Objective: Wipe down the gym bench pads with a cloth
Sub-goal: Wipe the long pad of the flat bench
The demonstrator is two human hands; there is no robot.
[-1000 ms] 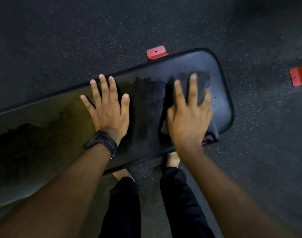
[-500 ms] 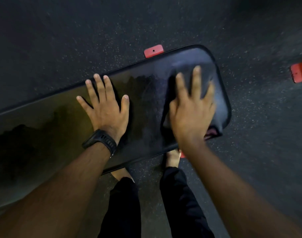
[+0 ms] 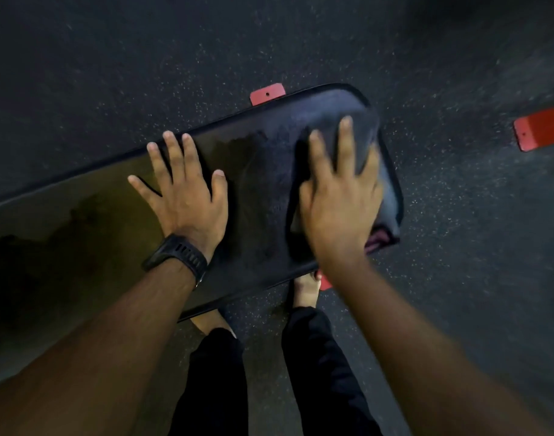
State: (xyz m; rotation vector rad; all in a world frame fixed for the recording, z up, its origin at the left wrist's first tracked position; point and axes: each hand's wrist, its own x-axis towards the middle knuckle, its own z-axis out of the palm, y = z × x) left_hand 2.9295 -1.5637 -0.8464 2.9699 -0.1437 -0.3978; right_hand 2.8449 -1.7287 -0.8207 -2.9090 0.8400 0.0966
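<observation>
A long black bench pad (image 3: pixel 257 190) runs from the left edge to a rounded end at the right. My right hand (image 3: pixel 338 196) presses flat, fingers straight, on a dark cloth (image 3: pixel 384 196) spread over the pad's right end; a pink bit of the cloth shows at the near corner. My left hand (image 3: pixel 184 190), with a black watch on its wrist, lies flat with spread fingers on the bare pad to the left of the cloth. A duller, streaked patch marks the pad between the two hands.
Dark speckled rubber floor surrounds the bench. Red frame feet show behind the pad (image 3: pixel 267 93), under its near edge (image 3: pixel 324 281), and at the far right (image 3: pixel 543 129). My legs in black trousers (image 3: pixel 319 372) and bare feet stand close to the pad's near edge.
My right hand has slid the cloth away from me, toward the pad's far right corner. My left hand has stayed planted on the pad.
</observation>
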